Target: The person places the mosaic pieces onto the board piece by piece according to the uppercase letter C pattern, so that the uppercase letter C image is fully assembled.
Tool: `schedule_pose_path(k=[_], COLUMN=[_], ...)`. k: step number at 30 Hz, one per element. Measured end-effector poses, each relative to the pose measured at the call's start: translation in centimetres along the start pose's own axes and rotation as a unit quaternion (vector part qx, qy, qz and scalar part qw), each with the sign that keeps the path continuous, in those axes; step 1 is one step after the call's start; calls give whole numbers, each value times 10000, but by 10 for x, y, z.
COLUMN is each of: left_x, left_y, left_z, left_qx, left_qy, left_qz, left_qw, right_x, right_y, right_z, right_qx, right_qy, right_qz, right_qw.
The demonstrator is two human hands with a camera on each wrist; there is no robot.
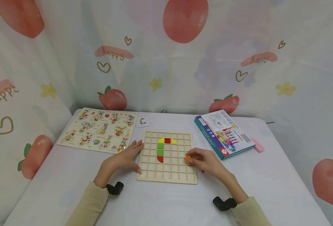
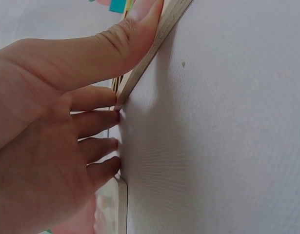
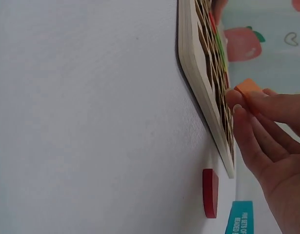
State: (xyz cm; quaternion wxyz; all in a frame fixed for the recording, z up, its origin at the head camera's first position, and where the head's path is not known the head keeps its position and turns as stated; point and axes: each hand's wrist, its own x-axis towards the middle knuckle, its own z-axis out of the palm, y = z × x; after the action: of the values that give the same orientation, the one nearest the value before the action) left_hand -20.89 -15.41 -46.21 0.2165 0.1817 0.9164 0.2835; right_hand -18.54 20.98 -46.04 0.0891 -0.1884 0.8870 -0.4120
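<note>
A wooden grid board (image 1: 180, 175) lies on the table. On its squares, green, red and yellow pieces (image 1: 160, 149) form a bent line, some with rounded corners. My left hand (image 1: 124, 158) rests against the board's left side, its thumb (image 2: 135, 34) on the edge and the other fingers nearly straight beside it. Between thumb and fingers my right hand (image 1: 204, 161) pinches an orange block (image 3: 248, 87), held just over the board's right edge. Part of the block is covered by the fingertips. In the right wrist view, a red piece (image 3: 210, 193) lies on the table beside the board.
A small pattern card (image 1: 143, 121) lies behind the board. Back left is a picture puzzle board (image 1: 98, 130); at right stands a teal and white box (image 1: 225, 133), with a pink block (image 1: 258, 145) next to it. A printed curtain (image 1: 166, 75) hangs behind the table.
</note>
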Motion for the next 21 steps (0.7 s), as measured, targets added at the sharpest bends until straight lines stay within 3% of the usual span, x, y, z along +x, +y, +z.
schedule_pose_path(k=[21], left_x=[1], left_y=[-2], left_z=[0], left_qx=[-57], left_qy=[8], left_qz=[28], left_qw=[10000], right_x=[27], right_y=[-21], right_z=[27], right_qx=[24], right_qy=[-370], right_qz=[-46], right_qw=[9993])
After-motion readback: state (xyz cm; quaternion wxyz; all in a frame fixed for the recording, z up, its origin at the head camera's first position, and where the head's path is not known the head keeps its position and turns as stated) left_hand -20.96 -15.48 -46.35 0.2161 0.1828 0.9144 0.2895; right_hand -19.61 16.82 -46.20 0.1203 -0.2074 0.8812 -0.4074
